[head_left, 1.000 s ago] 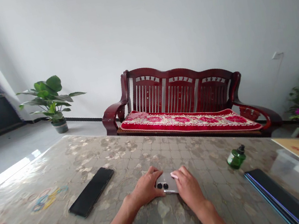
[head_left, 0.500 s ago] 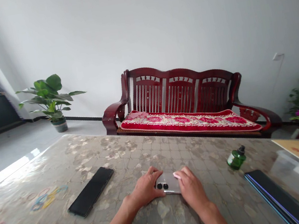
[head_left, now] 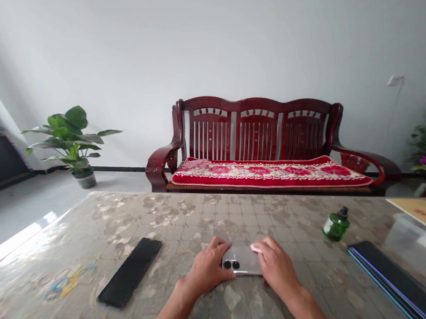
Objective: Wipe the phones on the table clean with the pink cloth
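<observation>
A: So, what's in view, big stuff first?

B: Desk [head_left: 313, 295] takes up the most room, under a floral, grid-patterned cover. Past it sits a dark red wooden settee [head_left: 257, 138] with a red floral seat mat [head_left: 264, 170]. Leafy potted plant [head_left: 74, 136] off to the left, on the floor.

A: And on the desk?

B: Near the right edge, what looks like a stack of dark phones [head_left: 398, 275]. Over on the left, a black smartphone [head_left: 131, 274], screen up, set at a slant.

A: Hands?

B: Left hand [head_left: 210, 264] has thumb and fingers gripping the lens end of a silver smartphone [head_left: 247, 261]. That one's back side up, near the middle of the desk; can't tell if it's lying fully flat. Right hand [head_left: 275, 266] is curled at the other end, pinching a small pale pink piece [head_left: 255, 249], material unclear.

A: Anything else small?

B: Green pump bottle [head_left: 336, 226], upright beyond the stack, and some coloured rubber bands [head_left: 70, 284] left of the black phone.
</observation>
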`<action>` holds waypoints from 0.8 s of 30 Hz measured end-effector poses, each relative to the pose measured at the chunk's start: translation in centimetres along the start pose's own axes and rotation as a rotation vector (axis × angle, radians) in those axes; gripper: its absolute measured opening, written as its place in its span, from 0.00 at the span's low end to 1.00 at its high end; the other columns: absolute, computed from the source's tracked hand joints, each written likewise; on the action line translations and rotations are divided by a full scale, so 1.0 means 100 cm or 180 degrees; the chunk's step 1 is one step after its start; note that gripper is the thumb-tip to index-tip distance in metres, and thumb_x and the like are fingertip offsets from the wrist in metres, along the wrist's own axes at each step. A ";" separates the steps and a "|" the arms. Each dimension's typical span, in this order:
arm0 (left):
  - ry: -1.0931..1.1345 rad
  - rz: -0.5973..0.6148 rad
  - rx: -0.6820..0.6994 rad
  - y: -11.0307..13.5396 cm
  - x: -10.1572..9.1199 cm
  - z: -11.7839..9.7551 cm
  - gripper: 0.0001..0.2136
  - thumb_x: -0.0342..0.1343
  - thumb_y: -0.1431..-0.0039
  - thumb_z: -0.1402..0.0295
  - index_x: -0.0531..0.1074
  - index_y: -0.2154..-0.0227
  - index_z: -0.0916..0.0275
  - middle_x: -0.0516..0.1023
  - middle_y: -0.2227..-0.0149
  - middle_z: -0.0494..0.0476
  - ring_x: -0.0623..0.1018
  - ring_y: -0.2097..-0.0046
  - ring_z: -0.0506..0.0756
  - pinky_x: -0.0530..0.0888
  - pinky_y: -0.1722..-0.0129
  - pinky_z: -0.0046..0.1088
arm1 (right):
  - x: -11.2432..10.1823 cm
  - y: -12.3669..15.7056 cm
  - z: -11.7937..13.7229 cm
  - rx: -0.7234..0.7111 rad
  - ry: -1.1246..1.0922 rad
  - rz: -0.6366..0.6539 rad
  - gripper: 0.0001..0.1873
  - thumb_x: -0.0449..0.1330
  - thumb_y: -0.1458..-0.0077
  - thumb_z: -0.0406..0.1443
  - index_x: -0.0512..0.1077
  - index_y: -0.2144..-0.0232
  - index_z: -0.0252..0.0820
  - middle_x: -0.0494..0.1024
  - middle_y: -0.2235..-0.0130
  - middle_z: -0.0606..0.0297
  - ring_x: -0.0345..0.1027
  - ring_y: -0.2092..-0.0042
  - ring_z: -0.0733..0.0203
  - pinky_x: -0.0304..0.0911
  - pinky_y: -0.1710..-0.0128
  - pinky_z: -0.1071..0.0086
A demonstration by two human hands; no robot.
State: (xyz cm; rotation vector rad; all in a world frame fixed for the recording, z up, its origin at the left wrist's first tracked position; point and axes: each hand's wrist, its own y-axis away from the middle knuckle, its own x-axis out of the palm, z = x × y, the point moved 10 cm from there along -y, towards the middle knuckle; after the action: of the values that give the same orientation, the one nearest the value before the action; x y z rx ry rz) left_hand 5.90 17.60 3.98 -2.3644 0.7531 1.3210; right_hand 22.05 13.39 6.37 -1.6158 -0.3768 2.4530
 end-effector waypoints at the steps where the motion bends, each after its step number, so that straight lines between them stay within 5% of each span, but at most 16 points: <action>1: -0.0002 -0.0013 0.0007 0.000 -0.001 0.000 0.30 0.63 0.54 0.60 0.67 0.46 0.54 0.68 0.47 0.53 0.76 0.53 0.58 0.71 0.55 0.26 | 0.003 0.002 0.009 -0.0098 -0.0066 0.0048 0.18 0.49 0.41 0.26 0.75 0.60 0.45 0.73 0.61 0.62 0.69 0.58 0.62 0.60 0.58 0.74; 6: -0.0029 -0.0048 -0.0006 0.000 -0.003 -0.002 0.30 0.63 0.54 0.61 0.67 0.46 0.55 0.69 0.47 0.54 0.76 0.53 0.58 0.71 0.56 0.26 | 0.005 0.006 0.034 -0.0362 -0.0197 0.0175 0.16 0.50 0.40 0.27 0.76 0.61 0.48 0.73 0.62 0.65 0.68 0.59 0.63 0.59 0.59 0.75; 15: -0.0119 0.0032 -0.0067 0.001 -0.004 -0.003 0.29 0.63 0.54 0.60 0.67 0.46 0.54 0.68 0.46 0.53 0.76 0.52 0.58 0.71 0.55 0.26 | -0.015 0.001 -0.020 0.0165 0.0363 -0.0090 0.17 0.52 0.43 0.26 0.77 0.62 0.48 0.75 0.62 0.64 0.67 0.57 0.60 0.57 0.58 0.73; 24: -0.0146 0.0003 -0.0048 0.000 -0.002 -0.002 0.30 0.63 0.54 0.61 0.66 0.45 0.55 0.68 0.47 0.53 0.76 0.54 0.57 0.71 0.57 0.25 | -0.001 0.016 0.030 -0.0328 -0.0145 0.0193 0.16 0.51 0.42 0.27 0.76 0.62 0.49 0.74 0.62 0.65 0.67 0.57 0.61 0.58 0.57 0.73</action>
State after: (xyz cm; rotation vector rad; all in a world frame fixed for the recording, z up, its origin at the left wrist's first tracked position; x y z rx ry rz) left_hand 5.91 17.54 4.29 -2.3370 0.7333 1.3811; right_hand 19.33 11.49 7.08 -1.6363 -0.4752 2.5584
